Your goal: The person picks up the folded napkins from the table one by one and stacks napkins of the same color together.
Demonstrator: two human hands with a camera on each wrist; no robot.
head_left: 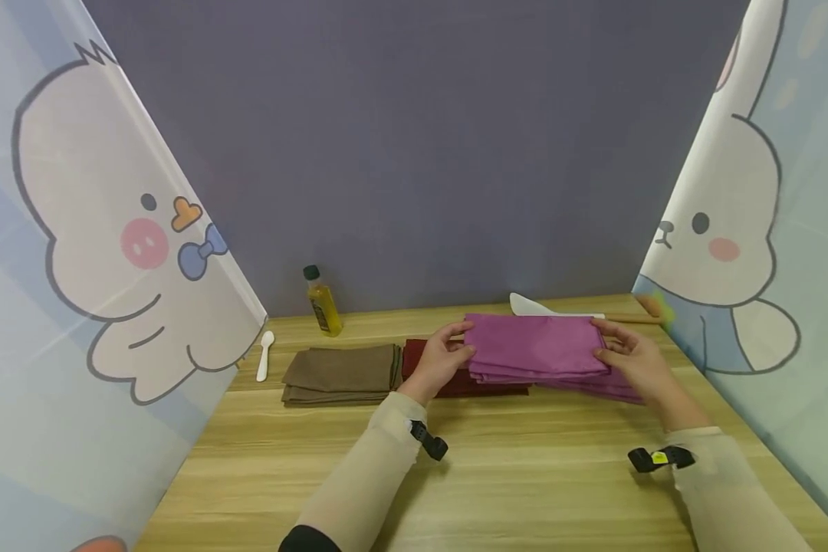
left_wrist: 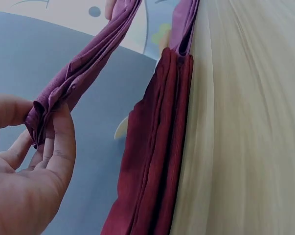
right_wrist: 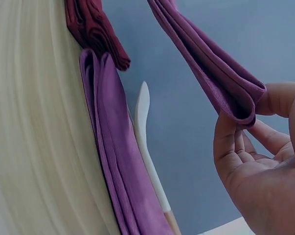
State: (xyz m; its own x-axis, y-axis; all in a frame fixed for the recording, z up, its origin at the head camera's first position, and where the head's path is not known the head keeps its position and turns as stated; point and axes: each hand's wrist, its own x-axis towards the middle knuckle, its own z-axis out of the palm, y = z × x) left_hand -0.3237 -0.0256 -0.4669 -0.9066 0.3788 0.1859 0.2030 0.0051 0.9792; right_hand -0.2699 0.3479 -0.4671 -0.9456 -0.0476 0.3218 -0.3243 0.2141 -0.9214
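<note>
Both hands hold a folded purple cloth [head_left: 534,345] up off the table by its two short ends. The left hand [head_left: 444,359] pinches the left end between thumb and fingers; the left wrist view shows its layered folds [left_wrist: 83,68]. At the opposite end the right hand [head_left: 631,364] pinches the cloth, whose rounded fold [right_wrist: 235,100] shows in the right wrist view. Beneath it on the table lie a folded dark red cloth [head_left: 483,385] and, to the right, another folded purple cloth [head_left: 621,386], both partly hidden by the raised one.
Left of the red cloth lies a folded brown cloth [head_left: 341,372]. A small bottle of yellow liquid [head_left: 324,307] with a dark cap stands behind it, and a white spoon [head_left: 265,356] lies farther left. A white spatula [head_left: 531,307] with a wooden handle rests along the back right.
</note>
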